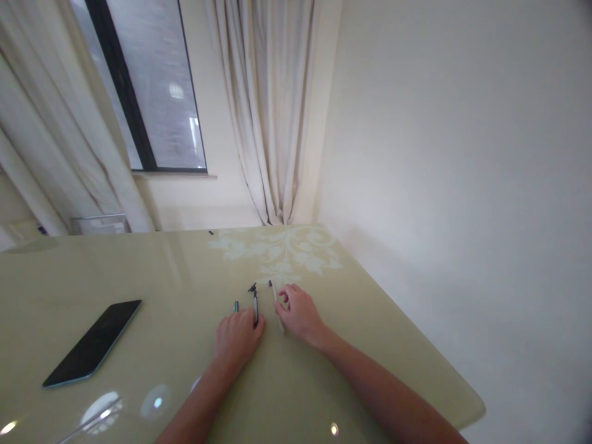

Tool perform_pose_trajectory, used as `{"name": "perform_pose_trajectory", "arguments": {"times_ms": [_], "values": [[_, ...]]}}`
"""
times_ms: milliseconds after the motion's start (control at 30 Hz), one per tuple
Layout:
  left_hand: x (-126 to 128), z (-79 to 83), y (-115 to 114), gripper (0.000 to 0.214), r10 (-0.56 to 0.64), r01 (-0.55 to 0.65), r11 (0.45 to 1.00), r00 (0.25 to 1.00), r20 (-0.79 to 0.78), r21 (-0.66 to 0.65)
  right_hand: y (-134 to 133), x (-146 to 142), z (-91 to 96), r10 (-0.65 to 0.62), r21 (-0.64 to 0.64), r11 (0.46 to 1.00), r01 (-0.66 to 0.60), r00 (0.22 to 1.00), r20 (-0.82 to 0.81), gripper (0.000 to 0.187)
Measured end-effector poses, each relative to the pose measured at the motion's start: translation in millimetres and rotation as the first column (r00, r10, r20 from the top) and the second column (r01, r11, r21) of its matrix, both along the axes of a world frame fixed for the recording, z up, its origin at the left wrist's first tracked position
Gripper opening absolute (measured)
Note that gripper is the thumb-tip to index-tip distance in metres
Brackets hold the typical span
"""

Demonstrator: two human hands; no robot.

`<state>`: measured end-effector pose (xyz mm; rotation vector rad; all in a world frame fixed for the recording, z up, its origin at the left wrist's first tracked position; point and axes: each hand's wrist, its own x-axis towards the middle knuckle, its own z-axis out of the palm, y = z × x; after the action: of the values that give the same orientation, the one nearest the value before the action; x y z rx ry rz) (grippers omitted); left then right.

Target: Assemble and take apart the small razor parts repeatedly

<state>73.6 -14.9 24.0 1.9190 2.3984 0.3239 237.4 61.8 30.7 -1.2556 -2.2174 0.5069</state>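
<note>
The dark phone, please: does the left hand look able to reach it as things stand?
Probably yes: the phone lies flat left of the left hand, with only bare table between them.

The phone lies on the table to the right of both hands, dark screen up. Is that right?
Not quite. The head view shows the phone lying on the table to the left of both hands, beyond the left hand and farther still from the right hand, dark screen up.

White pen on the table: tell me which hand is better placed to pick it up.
Right. The right hand lies alongside the white pen, fingers curled beside it; the left hand sits by the dark pen, farther off.
</note>
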Motion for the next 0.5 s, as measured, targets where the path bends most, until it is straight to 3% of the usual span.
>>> {"name": "perform_pose_trajectory", "arguments": {"times_ms": [67, 200, 267, 367, 433, 500], "values": [[1.1, 2.7, -2.9, 0.041, 0.004, -0.005, 0.999, 1.000, 0.009, 0.052, -2.7, 17.6, 0.6, 0.074, -0.039, 0.996, -0.080, 0.989, -0.131, 0.013], [21.1, 5.8, -15.2, 0.038, -0.124, 0.109, 0.950, 0.992, 0.034, 0.291, -10.6, 36.4, -2.6, 0.101, -0.222, 0.948, -0.230, 0.875, -0.474, 0.041], [36.4, 4.8, -22.0, 0.037, -0.246, 0.211, 0.916, 0.967, 0.063, 0.342, -14.9, 36.3, -4.6, 0.071, -0.324, 0.879, -0.351, 0.766, -0.638, 0.048], [49.7, 2.6, -28.5, 0.036, -0.387, 0.307, 0.887, 0.902, 0.192, 0.343, -20.8, 33.1, -4.5, -0.072, -0.415, 0.753, -0.510, 0.564, -0.823, 0.047], [46.6, 3.1, -28.8, 0.041, -0.404, 0.275, 0.892, 0.840, 0.362, 0.358, -24.1, 33.6, -2.0, -0.149, -0.446, 0.680, -0.582, 0.485, -0.862, 0.043], [35.8, 5.5, -26.6, 0.043, -0.361, 0.158, 0.913, 0.741, 0.566, 0.376, -27.0, 36.5, 1.7, -0.147, -0.478, 0.591, -0.650, 0.495, -0.856, 0.040]]}}
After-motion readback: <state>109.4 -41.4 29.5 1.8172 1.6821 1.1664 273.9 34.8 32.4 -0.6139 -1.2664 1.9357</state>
